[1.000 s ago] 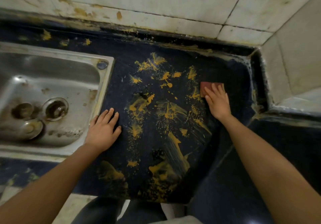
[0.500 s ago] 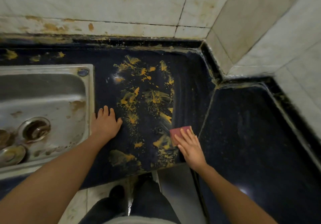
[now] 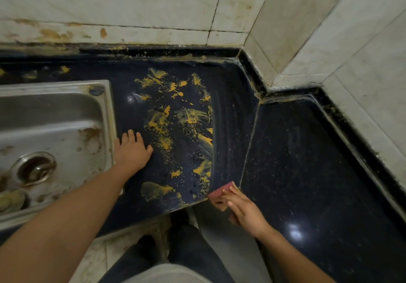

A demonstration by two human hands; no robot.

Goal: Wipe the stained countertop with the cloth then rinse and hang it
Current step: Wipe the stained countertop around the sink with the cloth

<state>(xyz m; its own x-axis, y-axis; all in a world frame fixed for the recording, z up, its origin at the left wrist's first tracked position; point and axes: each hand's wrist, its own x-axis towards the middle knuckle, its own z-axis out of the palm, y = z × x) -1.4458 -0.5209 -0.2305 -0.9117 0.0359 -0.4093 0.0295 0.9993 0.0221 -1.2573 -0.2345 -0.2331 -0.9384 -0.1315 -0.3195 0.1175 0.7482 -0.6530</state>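
the right hand, gripping the cloth, has dragged it from the back wall to the front edge of the surface, leaving a cleaner strip. the left hand lies flat and open beside the sink. most yellow stains remain to wipe.

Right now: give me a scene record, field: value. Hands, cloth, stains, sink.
left hand: flat on the countertop, beside the sink
right hand: holds the cloth at the countertop's front edge
cloth: reddish, partly past the edge
stains: yellow splatter, mostly between the hands; the strip to their right looks wiped
sink: steel, grimy, on the left
stage: wiping unfinished
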